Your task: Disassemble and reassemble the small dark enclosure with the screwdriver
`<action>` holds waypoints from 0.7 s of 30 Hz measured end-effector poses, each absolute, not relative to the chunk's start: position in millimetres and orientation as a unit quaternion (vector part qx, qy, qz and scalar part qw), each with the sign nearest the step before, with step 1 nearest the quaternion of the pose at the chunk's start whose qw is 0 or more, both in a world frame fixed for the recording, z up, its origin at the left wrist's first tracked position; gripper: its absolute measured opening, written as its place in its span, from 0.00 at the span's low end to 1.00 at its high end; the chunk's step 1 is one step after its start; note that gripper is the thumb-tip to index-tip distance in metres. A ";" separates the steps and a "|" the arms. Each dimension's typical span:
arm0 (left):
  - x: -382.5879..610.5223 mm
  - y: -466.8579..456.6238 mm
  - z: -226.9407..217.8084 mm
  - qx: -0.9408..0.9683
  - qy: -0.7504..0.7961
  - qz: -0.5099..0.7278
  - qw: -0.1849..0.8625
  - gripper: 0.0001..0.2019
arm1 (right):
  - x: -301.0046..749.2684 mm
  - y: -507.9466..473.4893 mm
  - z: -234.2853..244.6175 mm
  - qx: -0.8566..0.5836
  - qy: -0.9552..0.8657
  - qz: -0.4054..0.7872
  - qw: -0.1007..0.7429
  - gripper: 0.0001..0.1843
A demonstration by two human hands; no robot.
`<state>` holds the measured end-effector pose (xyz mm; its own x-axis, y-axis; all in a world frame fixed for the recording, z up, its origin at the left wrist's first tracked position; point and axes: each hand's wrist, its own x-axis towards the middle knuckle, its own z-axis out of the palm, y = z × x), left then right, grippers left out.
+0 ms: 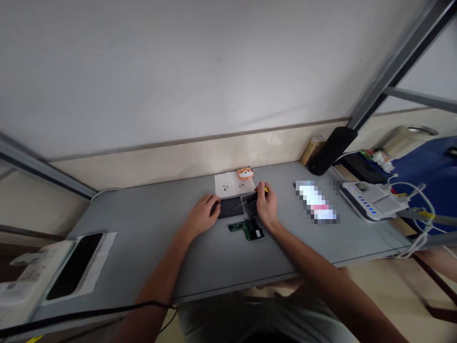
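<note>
A dark, flat rectangular case (230, 208) lies on the grey table. My left hand (204, 213) rests on its left end, the fingers curled over the edge. In my right hand (267, 204) is a screwdriver (240, 205) with a black and yellow handle, its thin metal shaft pointing left and down to the case. Beside the right fingers sits a second dark flat piece (250, 205), partly hidden by that hand. Nearer to me lies a green circuit board (244, 228) with a black part attached. Several small dark screws (224, 187) are spread on a white paper sheet (231, 178) behind the case.
An orange and white animal-faced item (245, 173) sits on the paper. To the right are a lit phone (316, 202), blurred out, a black cylinder (332, 150) and a power strip (371, 200) with white cables. A black phone (75, 267) lies at the left.
</note>
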<state>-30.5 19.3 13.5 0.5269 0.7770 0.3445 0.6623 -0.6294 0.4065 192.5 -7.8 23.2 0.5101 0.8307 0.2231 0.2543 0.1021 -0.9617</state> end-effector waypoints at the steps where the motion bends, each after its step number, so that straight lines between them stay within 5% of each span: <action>1: -30.4 19.4 13.3 0.866 0.415 0.253 0.113 0.06 | 192.7 -8.6 22.9 -0.623 -0.438 0.240 0.602 0.27; 21: -26.9 18.8 11.6 0.862 0.430 0.246 0.107 0.07 | 188.9 -4.6 27.0 -0.609 -0.390 0.203 0.660 0.28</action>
